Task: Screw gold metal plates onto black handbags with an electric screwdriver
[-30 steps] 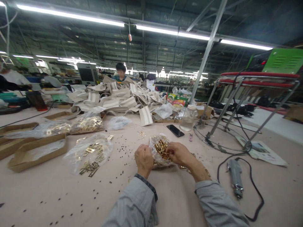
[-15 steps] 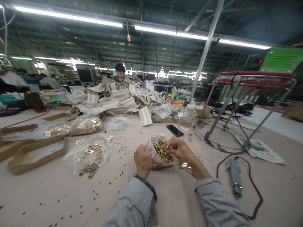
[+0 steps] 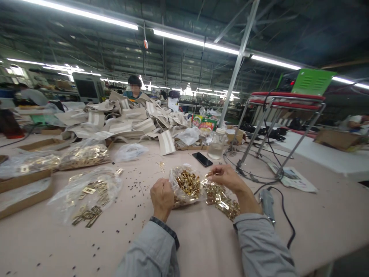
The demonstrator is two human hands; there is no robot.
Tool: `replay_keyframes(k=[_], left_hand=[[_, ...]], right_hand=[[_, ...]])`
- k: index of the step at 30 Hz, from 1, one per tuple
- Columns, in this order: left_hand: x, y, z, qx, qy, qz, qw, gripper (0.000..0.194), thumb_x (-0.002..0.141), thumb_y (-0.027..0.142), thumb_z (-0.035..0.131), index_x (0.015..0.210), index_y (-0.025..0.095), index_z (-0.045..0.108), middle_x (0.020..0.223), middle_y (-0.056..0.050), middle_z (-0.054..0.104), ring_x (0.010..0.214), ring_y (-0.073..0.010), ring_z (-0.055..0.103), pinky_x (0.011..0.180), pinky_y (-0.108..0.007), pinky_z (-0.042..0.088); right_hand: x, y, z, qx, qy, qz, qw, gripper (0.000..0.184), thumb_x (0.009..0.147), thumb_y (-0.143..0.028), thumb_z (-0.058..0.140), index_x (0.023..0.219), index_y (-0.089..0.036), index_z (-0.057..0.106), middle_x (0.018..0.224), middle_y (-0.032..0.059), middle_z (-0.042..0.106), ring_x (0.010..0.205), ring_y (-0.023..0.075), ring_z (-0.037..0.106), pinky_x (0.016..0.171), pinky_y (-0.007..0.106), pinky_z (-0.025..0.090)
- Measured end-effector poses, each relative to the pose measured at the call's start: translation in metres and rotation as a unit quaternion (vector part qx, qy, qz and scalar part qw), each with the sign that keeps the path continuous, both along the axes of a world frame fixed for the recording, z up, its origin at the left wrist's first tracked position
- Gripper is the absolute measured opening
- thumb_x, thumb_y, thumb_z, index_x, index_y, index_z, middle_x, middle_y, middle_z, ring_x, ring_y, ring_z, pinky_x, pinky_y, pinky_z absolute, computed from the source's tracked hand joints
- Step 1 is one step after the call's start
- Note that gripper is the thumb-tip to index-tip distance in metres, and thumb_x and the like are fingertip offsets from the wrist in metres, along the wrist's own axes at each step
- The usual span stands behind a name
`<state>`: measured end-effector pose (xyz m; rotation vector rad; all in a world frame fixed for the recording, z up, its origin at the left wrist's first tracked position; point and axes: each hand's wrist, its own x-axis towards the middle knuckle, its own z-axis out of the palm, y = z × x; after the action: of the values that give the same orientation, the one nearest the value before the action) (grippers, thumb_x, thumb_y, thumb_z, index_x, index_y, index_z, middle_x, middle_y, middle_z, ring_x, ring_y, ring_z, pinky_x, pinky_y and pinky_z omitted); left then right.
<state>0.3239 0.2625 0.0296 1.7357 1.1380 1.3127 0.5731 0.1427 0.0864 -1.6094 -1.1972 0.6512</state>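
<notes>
A clear plastic bag (image 3: pixel 175 177) full of small gold metal fittings (image 3: pixel 188 182) stands with its mouth open in front of me. My left hand (image 3: pixel 162 195) is closed in a fist on the bag's left edge. Just right of the bag, my right hand (image 3: pixel 226 177) has its fingers pinched together, with a small shiny metal fitting at the tips, partly hidden. Below that hand lies a pile of flat gold metal plates (image 3: pixel 227 206). More gold plates (image 3: pixel 92 215) are spread on an opened plastic bag at the left.
A black phone (image 3: pixel 202 159) and a clear jar (image 3: pixel 217 144) stand beyond the bag. An electric screwdriver (image 3: pixel 266 206) with a cord lies at right, near an upturned-looking metal stool frame (image 3: pixel 245 154). Cut grey pieces (image 3: pixel 129 119) are heaped behind, where a person (image 3: pixel 134 87) sits.
My right hand has moved out of the bag's mouth to its right side, above the gold plates. The left hand stays on the bag. The whole view has turned right.
</notes>
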Motion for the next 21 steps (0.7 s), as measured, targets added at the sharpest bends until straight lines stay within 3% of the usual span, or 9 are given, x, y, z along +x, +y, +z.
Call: replay_keyframes(k=[3,5,9,14,21], left_hand=[[0.001,0.001,-0.002,-0.009,-0.008,-0.002,1.0,0.031,0.085,0.03,0.045,0.055,0.024,0.043,0.059,-0.002,0.051,0.06,-0.0192,0.047,0.061,-0.034,0.028],[0.001,0.001,-0.002,-0.01,-0.012,-0.012,1.0,0.031,0.085,0.029,0.045,0.054,0.024,0.043,0.06,-0.002,0.052,0.061,-0.0192,0.048,0.062,-0.034,0.029],[0.0,0.0,-0.001,-0.006,-0.014,-0.013,1.0,0.027,0.081,0.026,0.045,0.054,0.024,0.044,0.061,-0.003,0.054,0.063,-0.0195,0.049,0.063,-0.034,0.03],[0.0,0.0,0.0,0.0,-0.013,-0.021,1.0,0.028,0.082,0.024,0.044,0.054,0.024,0.043,0.062,-0.003,0.054,0.065,-0.0192,0.05,0.064,-0.033,0.032],[0.0,0.0,-0.003,0.004,-0.02,-0.014,1.0,0.027,0.081,0.021,0.045,0.053,0.024,0.045,0.063,-0.004,0.056,0.064,-0.0192,0.051,0.063,-0.033,0.033]], right_hand=[[0.019,-0.011,0.005,0.014,-0.091,-0.141,0.986,0.038,0.07,-0.041,0.085,0.092,-0.011,0.076,0.086,0.0087,0.074,0.063,0.0143,0.06,0.055,0.026,0.046],[0.017,-0.009,0.004,0.059,-0.11,-0.167,0.978,0.036,0.075,-0.044,0.08,0.091,-0.012,0.078,0.083,0.0088,0.074,0.062,0.0151,0.06,0.056,0.027,0.048],[-0.024,0.012,-0.004,0.099,-0.116,-0.072,0.986,0.026,0.083,-0.039,0.073,0.091,-0.016,0.079,0.079,0.0059,0.073,0.067,0.016,0.061,0.059,0.026,0.048],[-0.083,0.036,-0.024,0.058,-0.211,-0.003,0.976,0.014,0.077,-0.026,0.075,0.089,-0.02,0.078,0.074,0.0013,0.073,0.063,0.014,0.06,0.062,0.025,0.047],[-0.103,0.042,-0.039,0.028,-0.144,0.082,0.986,0.013,0.074,-0.015,0.068,0.084,-0.017,0.075,0.068,-0.0009,0.07,0.06,0.0132,0.061,0.054,0.021,0.042]])
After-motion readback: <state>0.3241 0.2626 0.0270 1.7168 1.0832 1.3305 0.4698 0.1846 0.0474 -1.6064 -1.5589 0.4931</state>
